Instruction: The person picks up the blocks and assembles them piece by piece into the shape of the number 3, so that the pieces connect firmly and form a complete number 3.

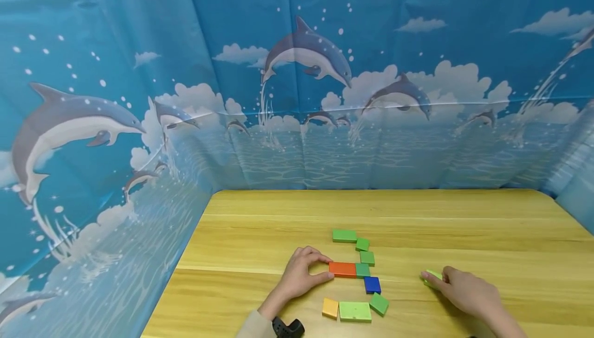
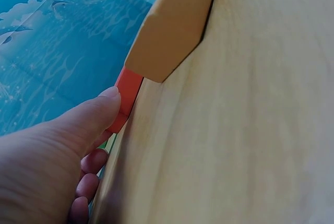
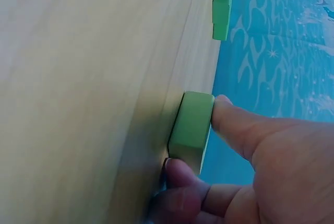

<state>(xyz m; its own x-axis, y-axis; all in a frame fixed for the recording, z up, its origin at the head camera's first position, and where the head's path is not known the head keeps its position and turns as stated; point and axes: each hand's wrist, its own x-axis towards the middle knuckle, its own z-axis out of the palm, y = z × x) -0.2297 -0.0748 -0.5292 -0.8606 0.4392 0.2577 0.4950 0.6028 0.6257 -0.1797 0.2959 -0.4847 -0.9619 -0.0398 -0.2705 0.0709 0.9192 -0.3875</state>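
Note:
My left hand [image 1: 297, 276] holds the left end of a red rectangular block [image 1: 342, 269] between thumb and fingers. The red block's right end meets a teal-green square block [image 1: 363, 270]. Off to the right, my right hand [image 1: 471, 292] pinches a light green block [image 3: 192, 122] by its sides, low at the tabletop. Beside the red block, other blocks form a bent row: a green rectangle [image 1: 344, 235] and two green squares [image 1: 367, 258] above, then a blue square [image 1: 372, 285], a tilted green square [image 1: 379, 304], a lime rectangle [image 1: 355, 311] and an orange block [image 1: 330, 308] below.
The wooden table [image 1: 241, 224] runs back to a blue curtain [image 1: 394, 163] printed with dolphins, which also hangs along the left side. A black band [image 1: 287, 327] sits on the left wrist.

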